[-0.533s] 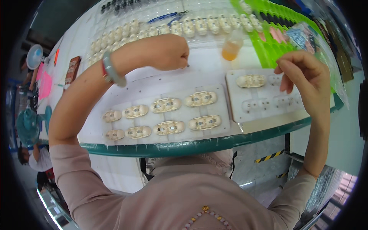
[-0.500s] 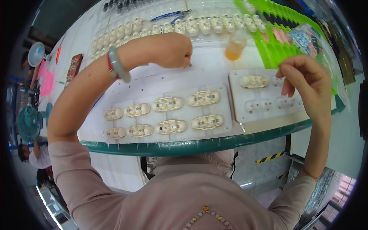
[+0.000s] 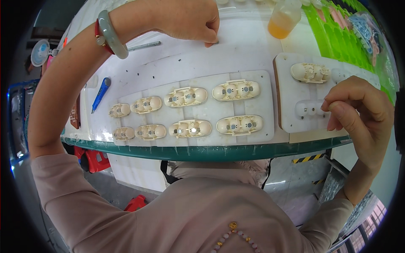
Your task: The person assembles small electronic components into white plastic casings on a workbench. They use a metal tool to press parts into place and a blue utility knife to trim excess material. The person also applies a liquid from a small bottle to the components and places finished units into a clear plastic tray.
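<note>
Cream shells (image 3: 236,90), white tray (image 3: 266,105), amber liquid (image 3: 277,30)

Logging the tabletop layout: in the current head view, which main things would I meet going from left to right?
Blue utility knife, grey rod, left hand, translucent bottle of orange liquid, right hand.

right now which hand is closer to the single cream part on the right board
Right. The right hand is just right of the cream part, toward the body; the left hand is well left, farther out.

The white table (image 3: 240,57) (green-edged) carries two boards (image 3: 266,107) and a blue cutter (image 3: 101,93).
</note>
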`<state>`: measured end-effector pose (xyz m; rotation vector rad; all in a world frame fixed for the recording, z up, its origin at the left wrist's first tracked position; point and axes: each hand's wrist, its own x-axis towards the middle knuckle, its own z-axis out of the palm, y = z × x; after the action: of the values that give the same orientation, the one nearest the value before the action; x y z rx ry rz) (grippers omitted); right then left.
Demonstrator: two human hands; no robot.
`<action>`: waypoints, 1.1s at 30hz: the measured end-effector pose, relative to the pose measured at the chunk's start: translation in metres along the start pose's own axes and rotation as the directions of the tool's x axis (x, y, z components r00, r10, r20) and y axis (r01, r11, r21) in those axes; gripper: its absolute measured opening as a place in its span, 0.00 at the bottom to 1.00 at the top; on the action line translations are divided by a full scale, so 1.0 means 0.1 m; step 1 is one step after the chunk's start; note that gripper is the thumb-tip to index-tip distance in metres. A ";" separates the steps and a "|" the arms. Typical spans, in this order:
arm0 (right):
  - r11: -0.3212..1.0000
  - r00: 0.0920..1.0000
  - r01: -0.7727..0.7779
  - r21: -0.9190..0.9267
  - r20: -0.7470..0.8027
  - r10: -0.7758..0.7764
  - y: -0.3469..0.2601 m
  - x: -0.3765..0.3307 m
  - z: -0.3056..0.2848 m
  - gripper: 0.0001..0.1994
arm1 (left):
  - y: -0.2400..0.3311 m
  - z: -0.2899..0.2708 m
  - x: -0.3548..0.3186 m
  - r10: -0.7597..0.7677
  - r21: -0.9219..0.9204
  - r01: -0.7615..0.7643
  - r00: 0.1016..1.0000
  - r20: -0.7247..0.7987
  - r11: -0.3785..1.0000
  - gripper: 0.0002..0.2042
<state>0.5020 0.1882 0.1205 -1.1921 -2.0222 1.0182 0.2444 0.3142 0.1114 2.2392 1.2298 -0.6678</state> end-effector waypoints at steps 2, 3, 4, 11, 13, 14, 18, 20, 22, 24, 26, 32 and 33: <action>1.000 1.000 -0.010 0.024 0.012 0.009 0.04 0.01 0.01 0.04 | 0.01 0.01 0.01 -0.005 0.032 0.005 1.000 -0.005 0.999 0.11; 0.999 1.000 -0.029 0.035 0.010 0.029 0.05 0.00 0.02 0.04 | -0.02 -0.01 0.04 0.006 0.048 -0.008 0.999 0.044 0.999 0.11; 0.998 0.999 -0.048 0.045 0.008 0.048 0.07 -0.01 0.03 0.04 | -0.07 -0.04 0.10 0.016 0.062 -0.022 0.996 0.093 0.998 0.12; 0.995 0.995 -0.090 0.048 0.051 0.087 -0.10 0.03 0.10 0.05 | -0.10 -0.13 0.01 0.244 -0.017 -0.243 0.965 0.098 0.970 0.13; 0.992 0.992 -0.127 -0.002 0.025 0.127 -0.19 0.09 0.12 0.05 | -0.11 -0.02 0.18 0.300 0.152 -0.294 0.954 -0.013 0.944 0.12; 0.995 0.994 -0.098 -0.030 0.039 0.099 -0.25 0.13 0.21 0.05 | -0.21 0.13 0.05 0.297 0.156 -0.280 0.950 -0.099 0.947 0.12; 0.967 0.992 0.107 -0.233 -0.034 -0.119 -0.72 0.43 0.53 0.05 | -0.18 0.11 -0.88 0.107 -0.087 -0.150 0.920 -0.377 0.985 0.12; 0.871 0.948 0.301 -0.388 0.018 -0.319 -0.76 0.76 0.71 0.06 | -0.30 0.19 -1.33 0.116 -0.080 -0.194 0.816 -0.566 0.978 0.12; 0.728 0.875 0.470 -0.499 0.154 -0.459 -0.60 1.12 0.98 0.05 | -0.41 0.45 -1.76 0.033 -0.148 -0.188 0.720 -0.693 0.971 0.11; 0.632 0.821 0.561 -0.535 0.262 -0.507 -0.57 1.41 1.35 0.05 | -0.45 0.91 -2.22 -0.224 -0.368 -0.132 0.594 -0.773 0.920 0.10; 0.608 0.785 0.619 -0.497 0.366 -0.500 -0.66 1.63 1.69 0.05 | -0.54 1.52 -2.56 -0.464 -0.605 -0.202 0.473 -0.749 0.770 0.11; 0.578 0.614 0.763 -0.289 0.604 -0.508 -1.19 2.00 2.76 0.13 | -0.80 2.88 -2.77 -0.876 -0.905 -0.332 0.310 -0.370 0.265 0.12; 0.530 0.571 0.803 -0.274 0.609 -0.550 -1.23 2.03 2.93 0.13 | -0.79 2.97 -2.78 -0.882 -0.898 -0.356 0.292 -0.371 0.260 0.12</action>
<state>0.1301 0.2374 0.0831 -0.1856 -2.9229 0.3057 -0.0078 -0.0073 0.0460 0.9604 1.9134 1.3478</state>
